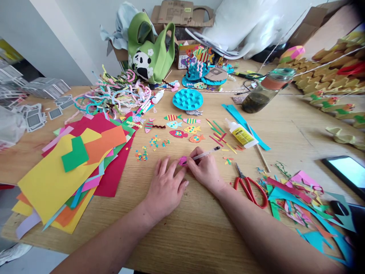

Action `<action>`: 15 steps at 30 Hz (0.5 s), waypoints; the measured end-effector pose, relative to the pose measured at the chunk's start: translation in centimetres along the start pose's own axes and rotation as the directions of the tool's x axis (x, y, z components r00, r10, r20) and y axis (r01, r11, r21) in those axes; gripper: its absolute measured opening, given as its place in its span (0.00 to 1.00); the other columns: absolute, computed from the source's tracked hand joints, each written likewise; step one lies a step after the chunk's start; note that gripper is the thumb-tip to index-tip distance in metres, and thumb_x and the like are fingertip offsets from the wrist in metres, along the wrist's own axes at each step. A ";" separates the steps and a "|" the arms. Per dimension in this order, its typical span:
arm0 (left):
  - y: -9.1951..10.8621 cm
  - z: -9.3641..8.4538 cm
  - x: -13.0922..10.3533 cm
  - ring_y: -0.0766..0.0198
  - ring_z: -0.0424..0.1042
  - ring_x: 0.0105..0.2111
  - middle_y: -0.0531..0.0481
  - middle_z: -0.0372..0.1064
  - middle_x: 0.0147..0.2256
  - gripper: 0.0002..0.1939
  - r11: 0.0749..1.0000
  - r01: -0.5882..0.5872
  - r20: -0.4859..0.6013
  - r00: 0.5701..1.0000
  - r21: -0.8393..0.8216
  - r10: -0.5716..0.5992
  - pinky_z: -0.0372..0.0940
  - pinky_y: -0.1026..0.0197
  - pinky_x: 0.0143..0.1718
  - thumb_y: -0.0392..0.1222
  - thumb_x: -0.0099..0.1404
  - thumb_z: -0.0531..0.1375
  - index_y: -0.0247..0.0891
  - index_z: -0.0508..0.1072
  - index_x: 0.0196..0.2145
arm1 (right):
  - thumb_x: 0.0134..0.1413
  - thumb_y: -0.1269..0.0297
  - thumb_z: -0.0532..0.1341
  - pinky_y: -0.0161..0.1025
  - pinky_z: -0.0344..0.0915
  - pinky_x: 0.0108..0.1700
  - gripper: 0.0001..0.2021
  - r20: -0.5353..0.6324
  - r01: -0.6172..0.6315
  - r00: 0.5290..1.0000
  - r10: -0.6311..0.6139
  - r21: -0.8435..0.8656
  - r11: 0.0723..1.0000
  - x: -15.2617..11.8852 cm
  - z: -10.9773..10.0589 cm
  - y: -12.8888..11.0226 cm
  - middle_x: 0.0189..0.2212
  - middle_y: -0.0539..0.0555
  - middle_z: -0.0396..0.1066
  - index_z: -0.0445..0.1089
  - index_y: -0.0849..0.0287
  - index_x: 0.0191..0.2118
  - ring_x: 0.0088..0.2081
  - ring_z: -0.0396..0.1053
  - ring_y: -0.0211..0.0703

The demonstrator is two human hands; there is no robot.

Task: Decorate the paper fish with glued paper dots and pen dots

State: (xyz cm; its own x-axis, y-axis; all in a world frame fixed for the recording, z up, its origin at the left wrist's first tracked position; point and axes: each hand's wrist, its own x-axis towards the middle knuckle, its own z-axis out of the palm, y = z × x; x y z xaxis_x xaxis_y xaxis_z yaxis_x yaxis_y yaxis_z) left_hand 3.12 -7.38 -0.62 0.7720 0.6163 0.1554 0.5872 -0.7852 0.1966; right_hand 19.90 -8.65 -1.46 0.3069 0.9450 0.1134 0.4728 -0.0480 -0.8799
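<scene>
A small pink paper piece with dark marks lies flat near the middle of the wooden table, between the two hands. The right hand has its fingers pinched round a slim, clear-barrelled pen, tip down at the piece; the left hand lies loosely spread, grasping nothing, its fingertips at the piece's left edge. With so light a hold, the paper could skid or twist under the pen's pressure and spoil a line; a brushing finger could smear wet ink. Just beyond, striped and spotted paper fish lie in a loose cluster, with round and angular confetti to their near left; a careless sleeve or breath might scatter these. On the right are a smooth plastic glue bottle, red-handled metal scissors and curled paper scraps. On the left, flat coloured sheets overlap below fuzzy, tangled pipe cleaners.
</scene>
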 end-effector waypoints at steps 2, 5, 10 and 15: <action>0.0 0.0 0.0 0.42 0.52 0.62 0.41 0.61 0.58 0.19 1.000 -0.001 -0.001 1.000 0.003 0.002 0.52 0.35 0.62 0.46 0.70 0.55 0.39 0.69 0.55 | 0.51 0.62 0.58 0.34 0.56 0.23 0.08 0.003 0.008 1.000 -0.008 0.000 1.000 0.0 0.0 0.0 0.17 0.47 0.66 0.60 0.55 0.25 0.19 0.63 0.37; 0.0 0.0 0.0 0.42 0.52 0.61 0.41 0.61 0.58 0.19 1.000 0.001 0.003 1.000 0.003 -0.001 0.52 0.35 0.62 0.46 0.70 0.55 0.39 0.69 0.55 | 0.51 0.62 0.58 0.34 0.56 0.23 0.08 0.007 0.007 1.000 -0.007 -0.005 1.000 0.0 0.0 0.0 0.17 0.47 0.66 0.60 0.55 0.25 0.19 0.63 0.37; 0.0 0.0 0.0 0.42 0.53 0.61 0.41 0.61 0.58 0.19 1.000 0.001 -0.007 1.000 -0.005 -0.001 0.51 0.35 0.62 0.46 0.69 0.55 0.39 0.69 0.56 | 0.50 0.63 0.59 0.34 0.56 0.23 0.07 -0.004 -0.001 1.000 0.001 -0.012 1.000 0.0 0.0 0.2 0.17 0.47 0.66 0.60 0.55 0.25 0.19 0.63 0.37; 0.0 0.0 0.0 0.43 0.52 0.62 0.41 0.61 0.58 0.19 1.000 0.004 -0.002 1.000 -0.006 -0.004 0.51 0.36 0.62 0.45 0.69 0.56 0.39 0.69 0.56 | 0.51 0.63 0.59 0.34 0.56 0.23 0.07 0.001 0.014 1.000 -0.014 -0.004 1.000 0.0 0.0 0.3 0.17 0.47 0.66 0.60 0.55 0.25 0.20 0.63 0.37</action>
State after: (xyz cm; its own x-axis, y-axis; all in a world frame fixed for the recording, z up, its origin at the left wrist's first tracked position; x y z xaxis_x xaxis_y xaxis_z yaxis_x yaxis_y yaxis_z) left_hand 3.14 -7.42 -0.59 0.7692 0.6196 0.1561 0.5890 -0.7823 0.2027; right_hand 20.04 -8.69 -1.68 0.2996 0.9458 0.1257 0.4802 -0.0356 -0.8764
